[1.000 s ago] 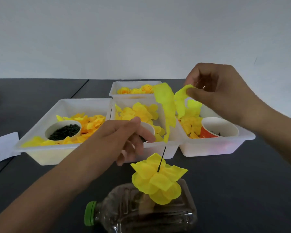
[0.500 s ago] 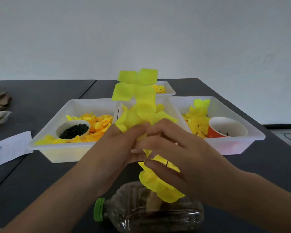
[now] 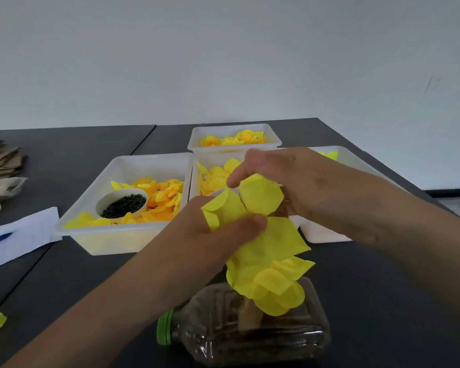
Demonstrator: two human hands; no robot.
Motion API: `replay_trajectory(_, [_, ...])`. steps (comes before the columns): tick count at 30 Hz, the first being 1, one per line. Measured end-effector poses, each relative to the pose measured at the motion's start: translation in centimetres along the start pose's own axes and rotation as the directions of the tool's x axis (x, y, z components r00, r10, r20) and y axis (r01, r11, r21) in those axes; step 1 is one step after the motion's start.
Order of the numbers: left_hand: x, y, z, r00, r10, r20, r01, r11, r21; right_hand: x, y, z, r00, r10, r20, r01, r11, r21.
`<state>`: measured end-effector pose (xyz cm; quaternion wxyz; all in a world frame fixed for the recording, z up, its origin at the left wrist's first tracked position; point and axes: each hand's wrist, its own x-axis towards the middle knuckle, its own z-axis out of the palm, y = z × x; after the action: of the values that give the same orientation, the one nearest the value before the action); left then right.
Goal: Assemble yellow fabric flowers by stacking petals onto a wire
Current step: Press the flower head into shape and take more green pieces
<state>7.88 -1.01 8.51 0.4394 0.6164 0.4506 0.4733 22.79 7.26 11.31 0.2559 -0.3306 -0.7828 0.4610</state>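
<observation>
A half-built yellow fabric flower (image 3: 272, 288) stands above a clear plastic bottle (image 3: 250, 333) lying on its side with a green cap. Its wire is hidden by petals and fingers. Just above it both hands hold a large yellow petal layer (image 3: 260, 200). My left hand (image 3: 218, 232) pinches the layer's left and middle with thumb and fingers. My right hand (image 3: 303, 187) grips its right side from above and behind.
Behind the hands stand white trays on the dark table: a left tray (image 3: 122, 235) of orange-yellow petals with a cup of dark beads (image 3: 122, 204), a middle tray (image 3: 194, 176), a right tray (image 3: 322, 235), a far tray (image 3: 234, 147) of finished flowers. White paper (image 3: 19, 232) lies left.
The petal layer has come down from upright above the hands onto the flower. My right hand has risen from over the flower to grip the layer's right side. The camera view shifted slightly.
</observation>
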Motion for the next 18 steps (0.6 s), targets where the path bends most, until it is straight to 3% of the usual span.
replay_trajectory(4, [0.1,-0.1,-0.3,0.999,-0.028,-0.043,0.030,0.998,0.059,-0.9,0.5,-0.2,0.991,-0.116,-0.068,0.111,0.991,-0.073])
replay_trajectory(9, [0.6,-0.8,-1.1,0.992,-0.109,-0.070,0.113,0.992,0.058,-1.8,1.5,-1.3,0.993,-0.074,-0.094,0.071,0.997,-0.034])
replay_trajectory(14, [1.0,-1.2,-1.4,0.989,-0.108,-0.100,0.112,0.993,0.037,-2.2,3.7,-2.2,0.985,0.021,-0.172,0.004,0.989,0.146])
replay_trajectory(18, [0.3,-2.0,-1.5,0.977,-0.214,0.017,0.211,0.971,0.111,-2.6,5.6,-2.1,0.981,0.155,-0.113,-0.112,0.942,0.316])
